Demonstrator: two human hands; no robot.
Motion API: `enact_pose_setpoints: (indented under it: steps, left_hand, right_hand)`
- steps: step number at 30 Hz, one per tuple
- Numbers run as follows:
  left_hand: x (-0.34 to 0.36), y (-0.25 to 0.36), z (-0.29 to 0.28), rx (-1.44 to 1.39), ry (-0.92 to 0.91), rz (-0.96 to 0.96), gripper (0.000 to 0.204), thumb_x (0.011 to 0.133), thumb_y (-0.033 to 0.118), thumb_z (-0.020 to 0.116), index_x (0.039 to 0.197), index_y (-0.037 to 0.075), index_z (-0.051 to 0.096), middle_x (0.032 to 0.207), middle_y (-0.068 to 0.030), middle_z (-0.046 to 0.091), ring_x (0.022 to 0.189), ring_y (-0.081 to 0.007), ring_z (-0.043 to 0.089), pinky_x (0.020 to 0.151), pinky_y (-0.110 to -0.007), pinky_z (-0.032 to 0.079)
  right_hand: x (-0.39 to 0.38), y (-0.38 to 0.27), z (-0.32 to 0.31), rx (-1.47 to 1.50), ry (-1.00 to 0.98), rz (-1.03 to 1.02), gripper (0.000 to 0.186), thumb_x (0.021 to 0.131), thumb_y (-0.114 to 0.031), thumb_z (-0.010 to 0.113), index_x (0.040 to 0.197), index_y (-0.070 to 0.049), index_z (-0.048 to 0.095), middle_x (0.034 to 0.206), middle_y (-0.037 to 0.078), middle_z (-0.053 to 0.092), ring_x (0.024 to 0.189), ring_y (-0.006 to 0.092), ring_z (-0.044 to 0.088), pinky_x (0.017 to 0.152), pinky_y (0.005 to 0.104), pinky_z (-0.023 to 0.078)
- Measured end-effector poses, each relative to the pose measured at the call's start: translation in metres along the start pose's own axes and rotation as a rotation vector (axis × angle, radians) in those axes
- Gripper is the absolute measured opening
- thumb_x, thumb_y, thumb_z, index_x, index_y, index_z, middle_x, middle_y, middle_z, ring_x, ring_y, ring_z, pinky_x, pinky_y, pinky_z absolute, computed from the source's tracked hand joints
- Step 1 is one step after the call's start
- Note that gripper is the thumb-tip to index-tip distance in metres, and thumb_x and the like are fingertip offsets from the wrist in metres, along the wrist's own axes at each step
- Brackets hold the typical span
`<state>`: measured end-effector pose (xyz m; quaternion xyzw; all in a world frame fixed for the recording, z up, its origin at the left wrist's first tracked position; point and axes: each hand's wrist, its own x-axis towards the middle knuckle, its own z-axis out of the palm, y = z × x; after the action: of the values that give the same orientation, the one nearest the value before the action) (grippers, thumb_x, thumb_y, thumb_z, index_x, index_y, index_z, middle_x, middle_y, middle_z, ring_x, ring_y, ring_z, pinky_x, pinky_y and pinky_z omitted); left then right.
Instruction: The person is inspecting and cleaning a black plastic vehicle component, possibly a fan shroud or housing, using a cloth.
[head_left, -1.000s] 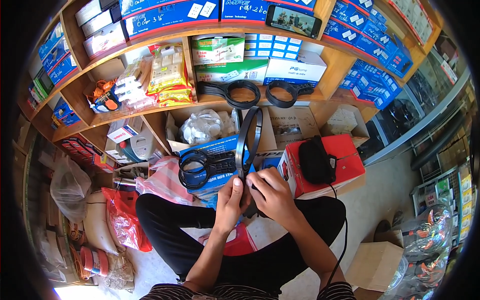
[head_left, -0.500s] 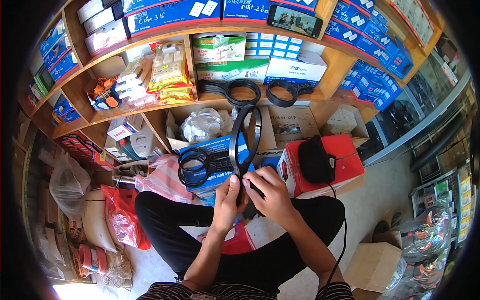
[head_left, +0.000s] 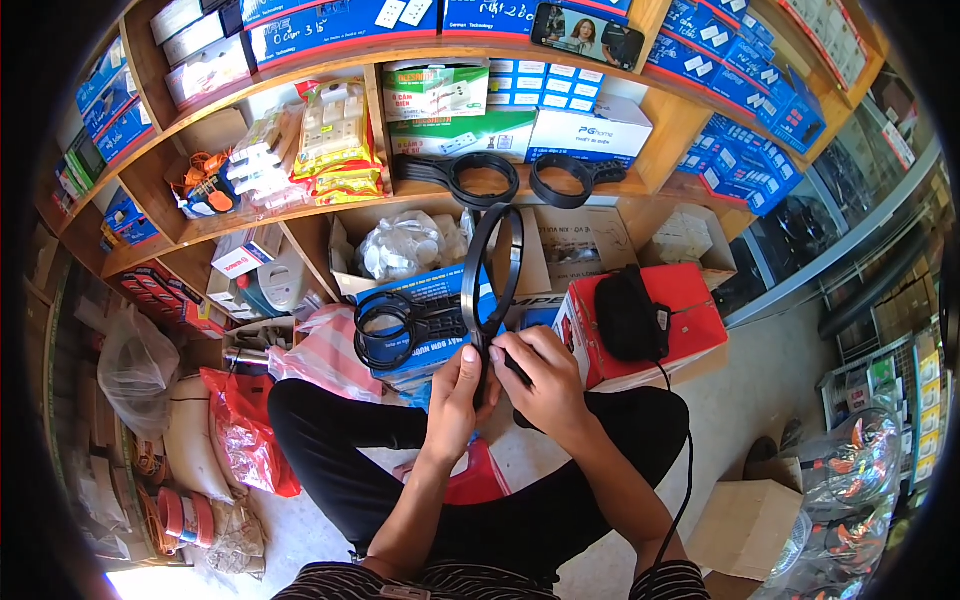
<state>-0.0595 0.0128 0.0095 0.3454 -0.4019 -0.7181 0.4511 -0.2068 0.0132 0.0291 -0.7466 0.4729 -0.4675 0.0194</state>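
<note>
Two bare hands come together above the wearer's crossed legs, seen down my remote head feed: the left hand has its grip wrapped around the handle of a black ring tool, thumb uppermost, while the right hand presses in beside it, fingers curled narrowly on a slim dark item. The ring tool stands raised, its hoop turned nearly edge-on to me, in front of the blue box. I judge the work to be mid-course: the tool is up and both hands are at its neck, but nothing I can see marks it as finished. Beyond, a first ringed piece and a second ringed piece lie on the wooden shelf with no hand on them; whether they are done or waiting, I cannot tell. Several thin black loops rest on the blue box, also untouched. To the right, a black pouch sits on a red box, near a lit phone propped higher up. Hidden from me are the lower handle, behind the left fingers, and the exact contact at the neck; I cannot make out whether the slim item is a separate tool or part of the piece. A red object between the legs is partly covered, and the fisheye rim darkens the outermost stock.
</note>
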Motion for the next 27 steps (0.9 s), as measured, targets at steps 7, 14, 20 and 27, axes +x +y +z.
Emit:
enact_pose_setpoints:
  steps: [7,14,20,27]
  left_hand:
    - [0.000,-0.002,0.002,-0.016,0.039,0.006,0.045,0.113,0.044,0.036,0.090,0.008,0.052,0.067,-0.0001,0.051,0.048,-0.0043,0.038,0.042,-0.022,0.028]
    - [0.002,-0.005,0.002,0.033,0.051,0.061,0.044,0.112,0.044,0.038,0.093,0.007,0.054,0.067,0.0017,0.049,0.051,-0.0033,0.038,0.043,-0.021,0.027]
    - [0.009,-0.013,-0.002,0.069,-0.015,0.187,0.041,0.111,0.037,0.046,0.119,0.001,0.062,0.071,0.0046,0.047,0.063,-0.0033,0.040,0.056,-0.021,0.030]
    - [0.023,-0.056,-0.031,0.216,-0.030,0.332,0.058,0.104,0.044,0.060,0.139,-0.003,0.059,0.091,-0.0006,0.064,0.078,-0.0083,0.052,0.068,-0.024,0.042]
  right_hand:
    - [-0.004,-0.004,0.004,0.183,-0.033,0.138,0.015,0.088,0.000,0.073,0.102,0.002,0.069,0.088,0.011,0.062,0.078,0.0268,0.062,0.070,0.0355,0.049]
    - [-0.003,-0.006,0.002,0.415,-0.056,0.351,0.015,0.095,-0.008,0.070,0.103,0.005,0.068,0.088,0.009,0.062,0.080,0.0192,0.062,0.070,0.0323,0.048]
    - [-0.001,-0.004,-0.004,0.707,-0.144,0.751,0.021,0.101,-0.016,0.067,0.108,0.003,0.071,0.084,-0.002,0.058,0.068,0.0043,0.051,0.062,0.0228,0.040]
    - [-0.017,0.014,0.005,1.280,-0.111,1.097,0.020,0.099,-0.012,0.067,0.111,0.004,0.070,0.082,-0.002,0.058,0.067,0.0048,0.051,0.058,0.0219,0.041]
